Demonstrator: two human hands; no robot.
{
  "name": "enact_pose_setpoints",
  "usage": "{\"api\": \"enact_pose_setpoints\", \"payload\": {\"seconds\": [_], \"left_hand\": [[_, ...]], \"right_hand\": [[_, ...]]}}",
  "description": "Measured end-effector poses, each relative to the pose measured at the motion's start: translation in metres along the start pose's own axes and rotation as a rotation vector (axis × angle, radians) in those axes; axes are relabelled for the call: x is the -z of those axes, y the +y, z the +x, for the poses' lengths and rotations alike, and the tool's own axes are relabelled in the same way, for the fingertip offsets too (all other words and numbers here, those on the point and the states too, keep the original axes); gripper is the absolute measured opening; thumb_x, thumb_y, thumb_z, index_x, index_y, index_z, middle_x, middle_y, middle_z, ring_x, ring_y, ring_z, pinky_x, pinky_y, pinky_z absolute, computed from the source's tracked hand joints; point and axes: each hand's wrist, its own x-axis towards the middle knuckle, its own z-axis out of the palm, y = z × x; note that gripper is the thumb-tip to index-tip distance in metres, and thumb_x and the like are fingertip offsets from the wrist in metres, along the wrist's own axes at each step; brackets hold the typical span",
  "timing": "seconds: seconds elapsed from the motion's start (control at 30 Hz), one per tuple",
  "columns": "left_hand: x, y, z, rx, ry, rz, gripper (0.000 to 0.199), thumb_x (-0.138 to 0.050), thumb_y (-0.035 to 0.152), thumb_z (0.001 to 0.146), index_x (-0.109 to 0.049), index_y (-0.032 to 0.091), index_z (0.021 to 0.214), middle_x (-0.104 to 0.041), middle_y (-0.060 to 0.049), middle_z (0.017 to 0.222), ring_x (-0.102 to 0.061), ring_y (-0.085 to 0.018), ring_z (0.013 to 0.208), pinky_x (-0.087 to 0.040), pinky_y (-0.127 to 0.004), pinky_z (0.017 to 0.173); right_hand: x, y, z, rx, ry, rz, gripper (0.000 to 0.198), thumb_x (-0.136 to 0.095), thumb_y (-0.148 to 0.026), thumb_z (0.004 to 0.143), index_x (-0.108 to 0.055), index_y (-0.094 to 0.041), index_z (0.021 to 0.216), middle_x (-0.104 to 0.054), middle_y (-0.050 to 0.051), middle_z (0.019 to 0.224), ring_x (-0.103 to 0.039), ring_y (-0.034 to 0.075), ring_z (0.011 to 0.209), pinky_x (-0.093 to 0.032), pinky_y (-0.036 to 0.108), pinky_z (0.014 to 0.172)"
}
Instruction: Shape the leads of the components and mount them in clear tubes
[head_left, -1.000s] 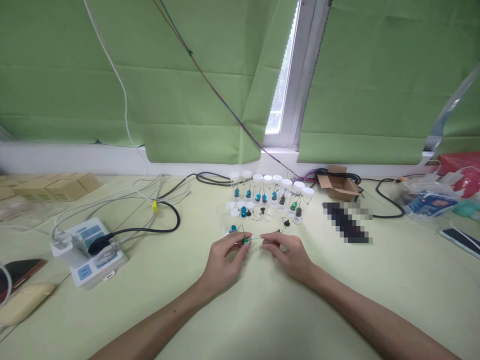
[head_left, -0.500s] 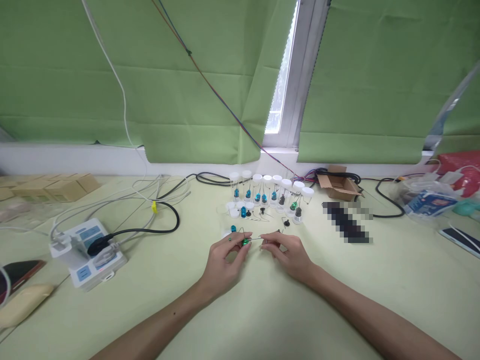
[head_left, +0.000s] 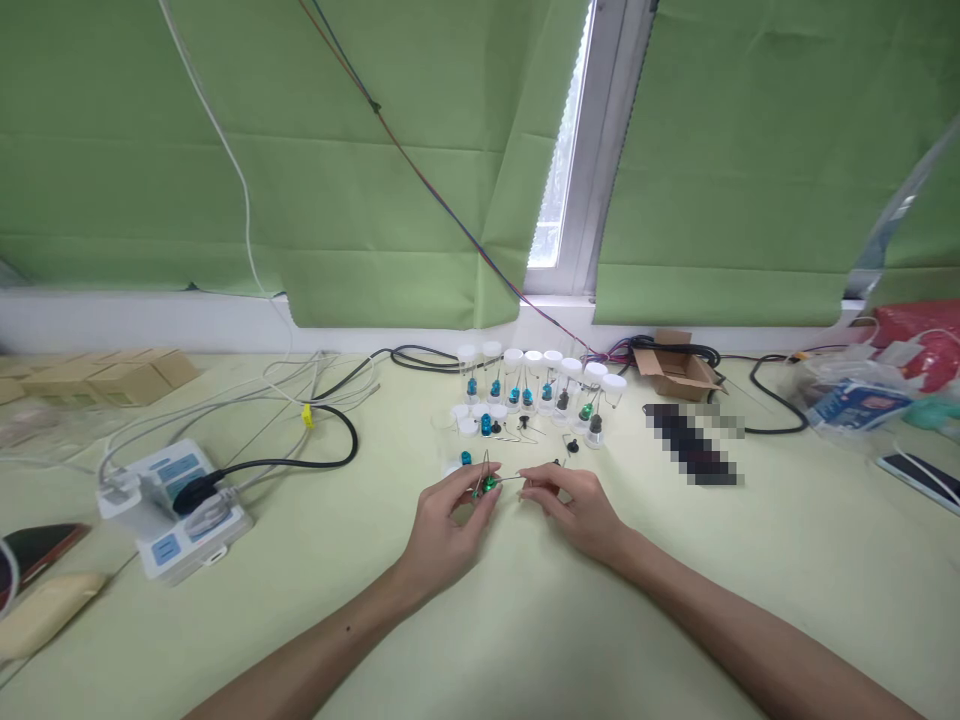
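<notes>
- Green piece [head_left: 489, 483]: near the middle of the tabletop [head_left: 525, 620], between the two hands; clock hours below are read from it, with 12 toward the window.
- Left hand [head_left: 446, 515]: at 8 o'clock, thumb and forefinger pinched narrowly on the green piece.
- Thin metal rod [head_left: 510, 478]: stretches from the green piece toward 3 o'clock; whether it enters the piece or only crosses it is too small to tell.
- Right hand [head_left: 577, 505]: at 3 to 4 o'clock, its fingertips closed around the rod's far end.
- Blue piece [head_left: 466, 458]: near the left fingers, between 10 and 11.
- Black piece [head_left: 573, 446]: at 2, just beyond the right hand.
- Capped vials [head_left: 514, 372]: a row from 12 to 2, bounding the far side.
- Tabletop surface spreads around 6 between the forearms.
- Far edge: meets the white ledge [head_left: 375, 341] beyond the vials.
- Forearms: angle in from about 8 and 4, palms inward, fingers curled.
</notes>
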Motion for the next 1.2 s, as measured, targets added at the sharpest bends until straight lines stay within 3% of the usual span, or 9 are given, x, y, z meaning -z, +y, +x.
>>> {"api": "enact_pose_setpoints", "payload": {"seconds": [0.5, 0.97, 1.2], "left_hand": [[-0.0009, -0.0023, 0.0022, 0.019, 0.011, 0.051, 0.023, -0.061, 0.030, 0.091, -0.071, 0.017, 0.106, -0.074, -0.008, 0.094, -0.071, -0.019, 0.077, -0.060, -0.028, 0.065], [-0.0013, -0.0010, 0.0026, 0.050, 0.005, -0.013, 0.019, -0.060, 0.031, 0.090, -0.070, 0.018, 0.101, -0.073, -0.008, 0.095, -0.070, -0.019, 0.079, -0.059, -0.027, 0.063], [-0.0004, -0.0012, 0.0036, 0.102, -0.017, -0.071, 0.016, -0.061, 0.030, 0.089, -0.070, 0.019, 0.096, -0.072, -0.006, 0.089, -0.066, -0.015, 0.068, -0.055, -0.025, 0.058]], "right_hand": [[0.0015, 0.0007, 0.0013, -0.103, -0.113, -0.037, 0.012, -0.061, -0.026, 0.091, -0.067, -0.018, 0.098, -0.069, 0.002, 0.073, -0.060, 0.014, 0.061, -0.047, 0.025, 0.061], [0.0008, -0.0010, 0.0004, -0.077, -0.092, -0.039, 0.014, -0.059, -0.028, 0.093, -0.068, -0.019, 0.099, -0.069, 0.002, 0.072, -0.059, 0.014, 0.061, -0.047, 0.025, 0.060], [0.0011, -0.0027, 0.0009, -0.073, -0.082, -0.036, 0.014, -0.060, -0.028, 0.093, -0.068, -0.019, 0.099, -0.070, 0.002, 0.073, -0.062, 0.014, 0.062, -0.049, 0.024, 0.061]]}}
